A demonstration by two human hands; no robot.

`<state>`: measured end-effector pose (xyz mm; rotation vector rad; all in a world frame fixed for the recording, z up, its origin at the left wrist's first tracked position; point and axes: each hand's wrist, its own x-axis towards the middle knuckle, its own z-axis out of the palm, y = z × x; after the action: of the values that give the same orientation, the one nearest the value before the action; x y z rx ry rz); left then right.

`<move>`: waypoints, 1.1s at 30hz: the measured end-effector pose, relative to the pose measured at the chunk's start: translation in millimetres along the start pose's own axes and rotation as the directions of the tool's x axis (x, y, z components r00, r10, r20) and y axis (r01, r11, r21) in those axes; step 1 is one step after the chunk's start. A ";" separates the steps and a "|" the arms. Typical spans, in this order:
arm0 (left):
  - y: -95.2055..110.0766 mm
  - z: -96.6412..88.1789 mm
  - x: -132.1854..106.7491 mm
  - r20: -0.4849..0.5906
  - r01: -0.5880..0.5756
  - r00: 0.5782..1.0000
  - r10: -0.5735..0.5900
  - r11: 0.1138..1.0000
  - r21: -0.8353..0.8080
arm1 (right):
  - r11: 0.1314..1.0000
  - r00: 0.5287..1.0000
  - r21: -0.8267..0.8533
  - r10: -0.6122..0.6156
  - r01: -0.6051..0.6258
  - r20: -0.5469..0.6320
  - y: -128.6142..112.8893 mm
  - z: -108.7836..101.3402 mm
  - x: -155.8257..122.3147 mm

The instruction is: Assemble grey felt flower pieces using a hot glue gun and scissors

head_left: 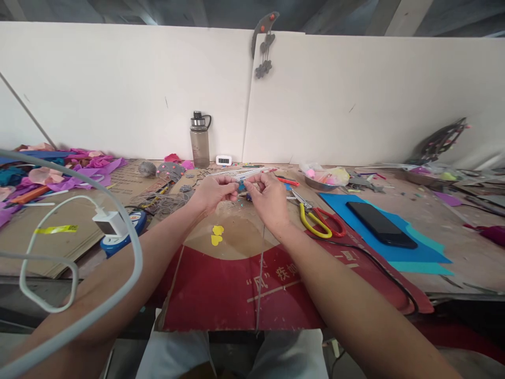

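Note:
My left hand and my right hand meet above the middle of the table, fingertips pinched. Between them shows a small blue piece, partly hidden by the fingers; its exact kind is too small to make out. Below my left hand, two yellow cut-out shapes, the lower one heart-like, lie on the red and brown cardboard. Scissors with yellow and red handles lie right of my right hand, blades pointing away from me.
At right, a black phone rests on blue sheets. A bottle and a small digital clock stand by the white panel. Colourful scraps pile up at left. A white cable with a charger loops across the left foreground.

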<state>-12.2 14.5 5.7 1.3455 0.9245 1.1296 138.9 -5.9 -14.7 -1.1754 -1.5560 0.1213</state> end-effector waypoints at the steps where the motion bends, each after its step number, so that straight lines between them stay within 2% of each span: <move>1: -0.3 0.4 -0.3 0.002 -0.006 1.000 0.006 1.000 0.017 | 1.000 1.000 -0.017 -0.021 0.021 -0.003 0.3 -0.5 0.0; 8: -4.4 -2.0 1.1 0.017 -0.072 0.997 0.070 0.987 0.146 | 0.997 0.998 -0.052 -0.054 0.055 0.016 0.3 -3.2 -0.3; 13: -2.0 -6.6 0.0 0.094 -0.151 0.988 0.125 0.921 0.360 | 0.997 0.997 -0.049 -0.059 0.061 0.045 2.1 -4.6 0.9; 16: 3.6 -6.8 -5.0 0.122 -0.181 0.983 0.138 0.849 0.497 | 0.998 0.991 0.019 -0.065 0.063 0.119 2.9 -6.8 2.2; 19: 6.9 -7.4 -8.1 0.133 -0.200 0.979 0.152 0.798 0.568 | 0.994 0.972 0.108 -0.029 0.004 0.231 2.5 -8.4 3.2; 22: 5.7 -10.6 -6.1 0.160 -0.214 0.976 0.150 0.809 0.548 | 0.988 0.956 0.131 0.042 -0.083 0.289 2.3 -8.5 4.3; 26: 2.0 -17.6 0.0 0.257 -0.163 0.963 0.077 0.928 0.335 | 0.982 0.951 0.120 0.103 -0.143 0.291 5.4 -8.3 6.8; 29: 0.8 -21.3 2.2 0.298 -0.089 0.954 0.024 0.974 0.210 | 0.979 0.949 0.123 0.119 -0.161 0.291 8.7 -8.5 8.3; 33: 1.5 -19.1 -0.1 0.256 -0.098 0.966 0.022 0.953 0.287 | 0.985 0.948 0.078 0.125 -0.154 0.294 8.7 -7.9 7.0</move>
<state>-30.9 19.0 6.1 1.7301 0.8951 0.8604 151.2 -0.4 -12.4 -1.2275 -1.6956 0.4788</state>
